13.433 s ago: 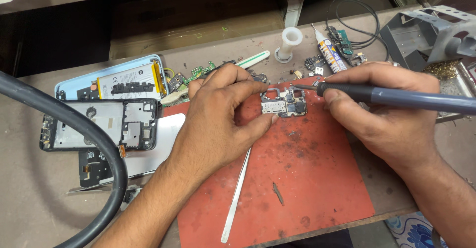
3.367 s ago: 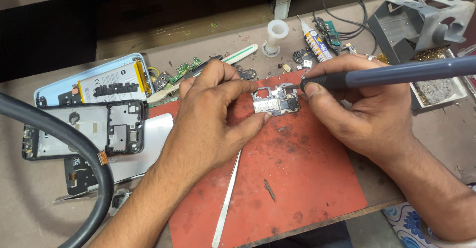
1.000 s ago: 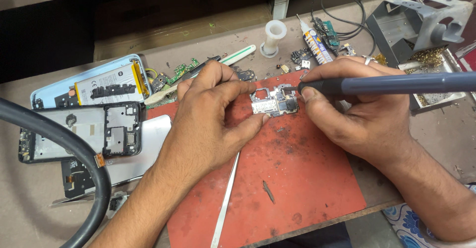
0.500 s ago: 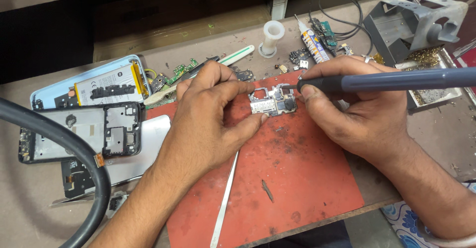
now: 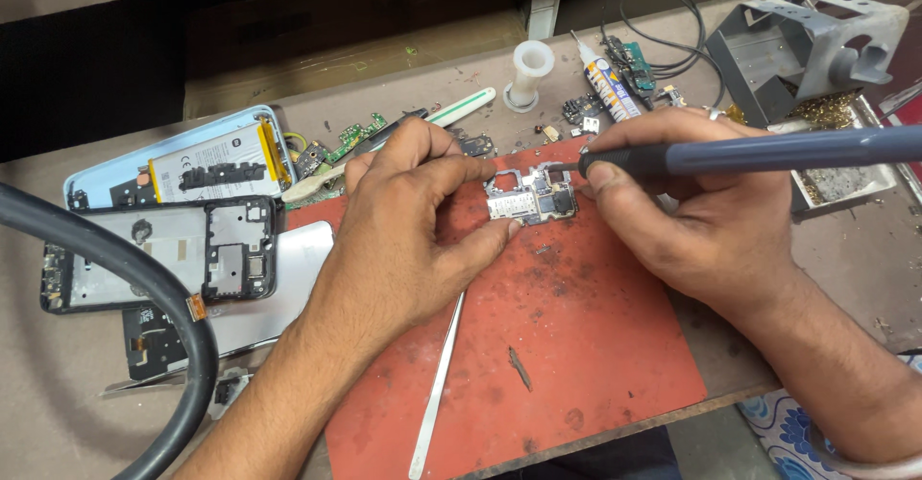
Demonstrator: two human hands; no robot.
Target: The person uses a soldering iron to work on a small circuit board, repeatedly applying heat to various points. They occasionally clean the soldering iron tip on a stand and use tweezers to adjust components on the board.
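Phone circuit board pinned on the red mat, soldering iron at its upper edge.

The left hand (image 5: 403,221) pinches the circuit board (image 5: 531,198) by its rim on the red mat (image 5: 576,346); the right hand (image 5: 701,221) is closed around the soldering iron (image 5: 768,151). The board looks light, stiff and fragile, so it is best held by its bare edges. An opened phone (image 5: 163,254) lies to the left on the surface (image 5: 855,250).

Both forearms are showing bare, with no sleeves reaching into view. The left hand (image 5: 403,240) is wearing no glove or ring. The right hand (image 5: 701,221) is likewise ungloved, while a pale bangle (image 5: 869,468) is circling the right forearm
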